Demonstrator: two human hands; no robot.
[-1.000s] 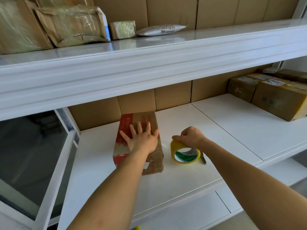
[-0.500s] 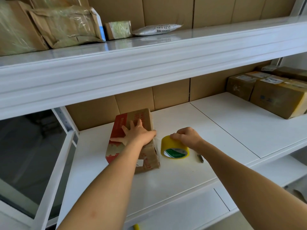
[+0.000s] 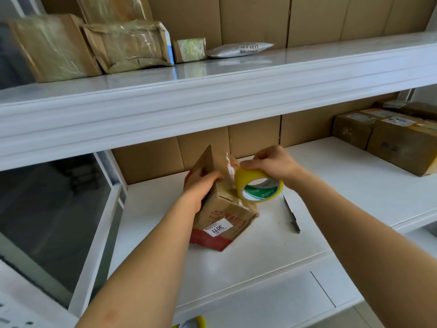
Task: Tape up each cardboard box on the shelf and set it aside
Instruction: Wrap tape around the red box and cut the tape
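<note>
A small brown cardboard box with red print and a white label stands tilted on the white middle shelf. My left hand grips its upper left side, fingers curled over the top edge. My right hand holds a yellow tape roll lifted against the box's upper right side. Clear tape shows on the box's top, between the two hands.
A dark utility knife lies on the shelf right of the box. Taped boxes stand at the far right of the same shelf. The upper shelf carries wrapped parcels and a grey mailer. A lower shelf lies below.
The box was lying flat under my left palm; now it is tipped up and turned, gripped by my left hand. My right hand lifted the tape roll off the shelf to the box.
</note>
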